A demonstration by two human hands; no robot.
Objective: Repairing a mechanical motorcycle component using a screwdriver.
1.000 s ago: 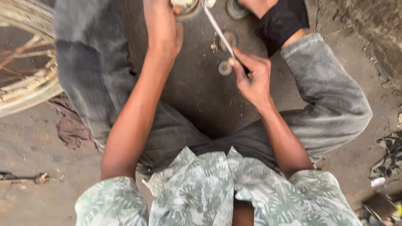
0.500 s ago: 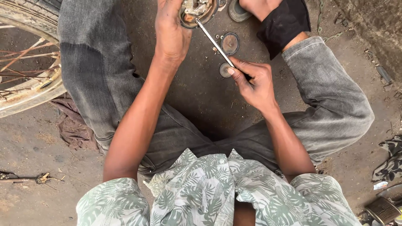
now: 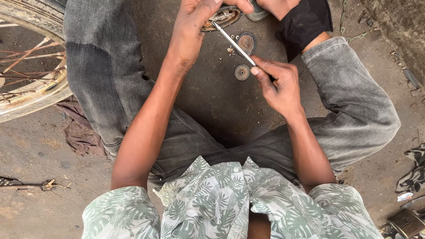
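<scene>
The person is sitting on the dirt ground (image 3: pixel 212 106) with legs folded, looking down at both hands. The left hand (image 3: pixel 192 33) is closed around a round, rusty metal part (image 3: pixel 221 18), holding it raised near the top edge of the view; the fingers are curled over its rim, and only part of its open face is showing. The right hand (image 3: pixel 276 86) is pinching a thin metal tool (image 3: pixel 234 43), thumb and forefinger clamped on its lower end. The tool is slanting up and to the left, and its tip is resting at or inside the open face of the held part; whether it is actually touching the inside cannot be told.

Two dark round discs are lying on the ground between the hands: one disc (image 3: pixel 246 42) just behind the tool shaft, the second disc (image 3: pixel 242 72) just beside the right thumb. A few small loose bits (image 3: pixel 230 50) are scattered near them. These are appearing as pieces already taken out and set down, so the part is judged partly stripped, with the work on its inside not yet finished.

A spoked wheel (image 3: pixel 26 84) with a worn rim is lying at the left edge, with a dark rag (image 3: pixel 82 130) beside it. A black-clad foot (image 3: pixel 305 22) is sitting at the top right.
</scene>
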